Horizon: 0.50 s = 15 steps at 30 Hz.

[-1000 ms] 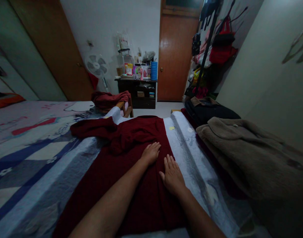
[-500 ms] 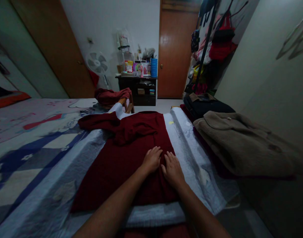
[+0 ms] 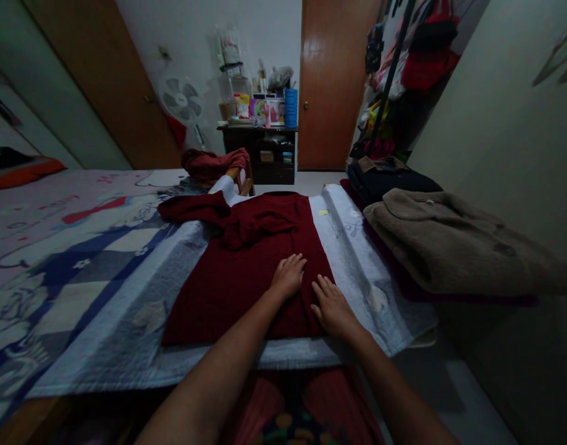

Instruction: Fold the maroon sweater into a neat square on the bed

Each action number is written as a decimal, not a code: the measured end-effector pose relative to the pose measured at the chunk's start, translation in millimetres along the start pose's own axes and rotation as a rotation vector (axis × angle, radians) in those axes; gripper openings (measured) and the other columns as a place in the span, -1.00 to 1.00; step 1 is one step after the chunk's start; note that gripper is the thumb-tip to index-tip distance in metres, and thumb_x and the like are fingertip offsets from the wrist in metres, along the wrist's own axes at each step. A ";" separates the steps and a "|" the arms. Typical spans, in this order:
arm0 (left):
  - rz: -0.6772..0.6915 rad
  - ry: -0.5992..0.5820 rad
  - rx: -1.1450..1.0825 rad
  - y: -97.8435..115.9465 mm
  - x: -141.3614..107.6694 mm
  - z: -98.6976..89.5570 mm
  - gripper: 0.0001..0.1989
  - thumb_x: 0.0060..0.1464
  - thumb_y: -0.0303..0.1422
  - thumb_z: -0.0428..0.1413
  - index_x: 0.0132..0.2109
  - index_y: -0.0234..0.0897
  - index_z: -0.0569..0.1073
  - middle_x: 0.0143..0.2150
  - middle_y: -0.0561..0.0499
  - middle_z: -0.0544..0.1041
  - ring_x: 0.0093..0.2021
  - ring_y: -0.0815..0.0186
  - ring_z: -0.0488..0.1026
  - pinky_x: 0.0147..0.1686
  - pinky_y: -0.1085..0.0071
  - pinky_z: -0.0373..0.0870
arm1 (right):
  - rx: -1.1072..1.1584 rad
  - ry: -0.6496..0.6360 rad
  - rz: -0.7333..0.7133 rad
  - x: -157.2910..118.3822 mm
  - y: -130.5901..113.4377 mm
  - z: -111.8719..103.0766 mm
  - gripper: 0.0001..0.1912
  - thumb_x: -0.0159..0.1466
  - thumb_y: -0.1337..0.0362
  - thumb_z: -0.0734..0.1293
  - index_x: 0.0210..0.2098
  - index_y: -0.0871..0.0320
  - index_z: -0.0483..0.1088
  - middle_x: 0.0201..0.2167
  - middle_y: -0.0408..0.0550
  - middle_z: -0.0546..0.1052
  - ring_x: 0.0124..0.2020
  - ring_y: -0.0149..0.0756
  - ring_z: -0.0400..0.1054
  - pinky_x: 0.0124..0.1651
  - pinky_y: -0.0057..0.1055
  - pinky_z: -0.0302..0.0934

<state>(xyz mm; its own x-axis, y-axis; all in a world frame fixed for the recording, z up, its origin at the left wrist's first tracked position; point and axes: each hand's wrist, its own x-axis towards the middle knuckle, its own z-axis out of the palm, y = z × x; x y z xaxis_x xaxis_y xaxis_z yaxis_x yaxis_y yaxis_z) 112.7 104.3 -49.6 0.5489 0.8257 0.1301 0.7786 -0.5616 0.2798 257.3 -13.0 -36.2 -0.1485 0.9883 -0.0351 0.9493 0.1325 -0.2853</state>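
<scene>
Bed (image 3: 102,290) — maroon garment (image 3: 246,272) flat, brown coat (image 3: 450,247) beside.

A dark red garment (image 3: 246,272) with a faint checked weave lies on a pale blue quilt (image 3: 102,290) patterned with navy and white checks, beside a plain brown coat (image 3: 450,247) and an orange-brown door (image 3: 330,80).

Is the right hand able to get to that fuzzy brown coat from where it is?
Probably yes. The right hand lies flat on the dark red garment, and the brown coat sits just to its right, with only bare bedsheet between them and nothing in the way.
</scene>
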 end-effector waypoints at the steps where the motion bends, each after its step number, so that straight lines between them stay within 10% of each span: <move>1: -0.003 -0.006 -0.010 1.0 -2.2 -1.0 -0.58 0.25 -0.39 -0.10 0.23 -0.19 0.26 0.35 -0.04 0.20 0.34 0.19 0.06 0.28 0.15 0.03 | 0.002 0.022 0.002 -1.4 0.1 2.3 -0.38 0.30 0.23 0.18 0.31 0.26 0.06 0.39 0.11 -0.06 0.39 -0.11 -0.25 0.35 -0.13 -0.21; 15: 0.056 -0.018 -0.033 22.7 -55.2 -4.1 -0.52 0.22 -0.27 -0.05 0.27 -0.13 0.22 0.36 0.00 0.16 0.37 0.12 -0.01 0.31 0.08 -0.03 | 0.008 0.120 -0.003 -8.9 0.1 8.0 -0.43 0.26 0.28 0.19 0.26 0.27 0.18 0.35 0.11 0.08 0.36 -0.13 -0.11 0.34 -0.14 -0.13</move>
<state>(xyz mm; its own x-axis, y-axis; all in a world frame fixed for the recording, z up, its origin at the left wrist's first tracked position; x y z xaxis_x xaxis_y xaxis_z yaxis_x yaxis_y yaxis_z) 98.9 46.2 -46.5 0.5970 0.7917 0.1295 0.7362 -0.6048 0.3036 256.6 -22.4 -43.7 -0.1169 0.9899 0.0807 0.9466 0.1357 -0.2926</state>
